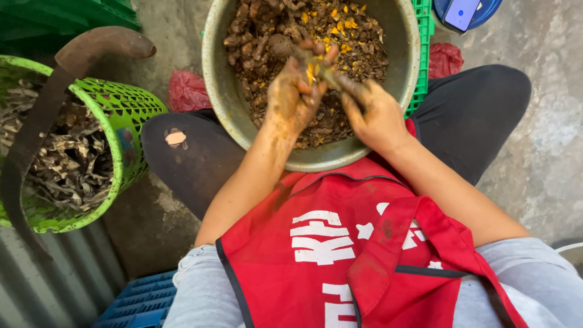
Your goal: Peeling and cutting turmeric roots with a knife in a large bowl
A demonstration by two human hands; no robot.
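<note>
root is sitting over the metal basin, at twelve o'clock from the apron. left hand is pinching it; right hand is clenching its other end. peeling should stay over the basin, fingers gripping close.

Grey-green metal basin of brown roots flecked orange-yellow; red apron with white lettering; bright green perforated basket; blue crate; black trousers

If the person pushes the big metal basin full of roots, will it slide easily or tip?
The metal basin looks heavy, being heaped with soil-caked roots. Wide and low, it seems unlikely to tip. Lodged between the knees, it probably would not slide.
</note>
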